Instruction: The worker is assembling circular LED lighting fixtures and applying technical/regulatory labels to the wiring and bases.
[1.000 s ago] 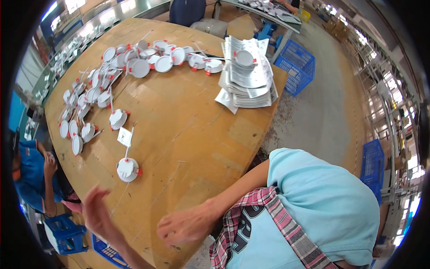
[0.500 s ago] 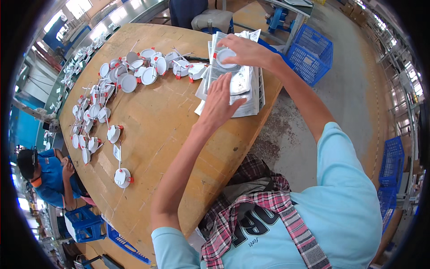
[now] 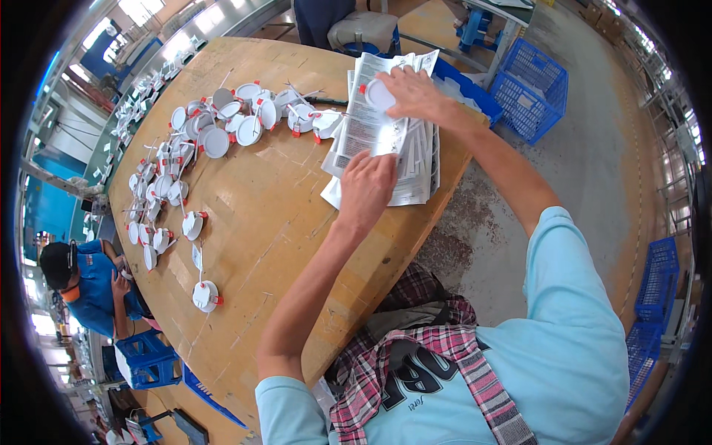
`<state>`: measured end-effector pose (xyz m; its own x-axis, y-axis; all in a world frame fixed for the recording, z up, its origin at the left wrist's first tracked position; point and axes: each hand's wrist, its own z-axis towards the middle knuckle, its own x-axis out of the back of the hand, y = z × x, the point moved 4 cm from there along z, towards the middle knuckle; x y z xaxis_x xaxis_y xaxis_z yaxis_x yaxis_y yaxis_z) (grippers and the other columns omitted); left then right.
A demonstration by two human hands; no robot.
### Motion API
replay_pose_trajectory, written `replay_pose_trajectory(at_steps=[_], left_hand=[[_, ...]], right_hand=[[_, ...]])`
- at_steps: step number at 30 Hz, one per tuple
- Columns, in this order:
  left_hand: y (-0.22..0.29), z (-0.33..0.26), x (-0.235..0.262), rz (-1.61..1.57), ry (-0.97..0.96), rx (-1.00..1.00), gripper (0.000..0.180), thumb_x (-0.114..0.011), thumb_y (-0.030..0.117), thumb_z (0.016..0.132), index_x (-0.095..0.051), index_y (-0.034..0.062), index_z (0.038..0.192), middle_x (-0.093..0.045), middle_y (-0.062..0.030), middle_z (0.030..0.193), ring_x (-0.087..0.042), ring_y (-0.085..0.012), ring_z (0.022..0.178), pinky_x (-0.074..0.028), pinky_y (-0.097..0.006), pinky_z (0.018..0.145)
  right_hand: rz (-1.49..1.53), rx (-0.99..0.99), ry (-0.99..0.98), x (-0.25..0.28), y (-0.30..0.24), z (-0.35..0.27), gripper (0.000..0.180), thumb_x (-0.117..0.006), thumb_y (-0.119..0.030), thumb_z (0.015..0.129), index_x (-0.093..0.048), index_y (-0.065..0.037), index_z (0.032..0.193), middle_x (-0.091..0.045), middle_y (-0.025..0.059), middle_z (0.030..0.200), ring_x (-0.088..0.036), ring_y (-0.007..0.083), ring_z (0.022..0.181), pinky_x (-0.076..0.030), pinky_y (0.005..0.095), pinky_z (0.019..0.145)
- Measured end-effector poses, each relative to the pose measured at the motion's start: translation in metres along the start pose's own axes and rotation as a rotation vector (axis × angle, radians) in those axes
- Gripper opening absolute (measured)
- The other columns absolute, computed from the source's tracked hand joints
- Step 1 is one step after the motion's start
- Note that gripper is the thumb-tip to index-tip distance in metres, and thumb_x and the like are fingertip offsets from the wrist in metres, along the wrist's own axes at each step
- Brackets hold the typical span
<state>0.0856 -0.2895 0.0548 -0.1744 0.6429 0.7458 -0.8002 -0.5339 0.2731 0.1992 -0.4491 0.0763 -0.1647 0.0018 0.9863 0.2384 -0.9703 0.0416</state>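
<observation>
A stack of printed paper sheets (image 3: 356,126) lies at the far right corner of the wooden table. On its top sheet sits a round white downlight (image 3: 379,96) with a red clip at its left side. My right hand (image 3: 415,93) is closed over the lamp's right side, hiding that part of it. My left hand (image 3: 368,185) pinches the near edge of the top sheet, which bends upward there. Left of the stack, several more white downlights (image 3: 215,141) with red clips and short wires spread in a curved row.
Blue crates (image 3: 530,89) stand on the floor past the table's right edge. A chair (image 3: 363,31) is beyond the far edge. At the left, a person in a blue shirt (image 3: 93,289) sits beside a blue stool (image 3: 148,360). One downlight (image 3: 206,296) lies apart, nearer me.
My left hand has gone from spread fingers to a pinch on the top sheet, whose near edge is now raised. My right hand has closed onto the downlight.
</observation>
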Motion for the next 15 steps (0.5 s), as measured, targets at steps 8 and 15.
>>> replay_pose_trajectory(at_steps=[8,15], left_hand=[[-0.026,-0.066,0.076,-0.045,0.057,0.287,0.007,-0.069,0.007,0.076,-0.062,0.0047,0.078,-0.067,-0.0099,0.077,-0.065,-0.0254,0.076,-0.050,-0.035,0.071],[-0.024,-0.090,0.087,0.098,0.110,0.263,0.009,-0.070,0.008,0.076,-0.063,0.0063,0.079,-0.067,-0.0075,0.077,-0.065,-0.0243,0.074,-0.049,-0.034,0.072]], right_hand=[[0.091,-0.007,0.165,-0.013,0.028,0.021,0.076,-0.075,-0.038,0.067,-0.042,-0.007,0.128,-0.050,0.0187,0.116,-0.048,0.0375,0.112,-0.041,0.0539,0.091],[0.136,-0.081,0.100,-0.027,0.021,0.024,0.077,-0.074,-0.037,0.066,-0.042,-0.010,0.130,-0.048,0.0191,0.119,-0.048,0.0360,0.116,-0.041,0.0545,0.093]])
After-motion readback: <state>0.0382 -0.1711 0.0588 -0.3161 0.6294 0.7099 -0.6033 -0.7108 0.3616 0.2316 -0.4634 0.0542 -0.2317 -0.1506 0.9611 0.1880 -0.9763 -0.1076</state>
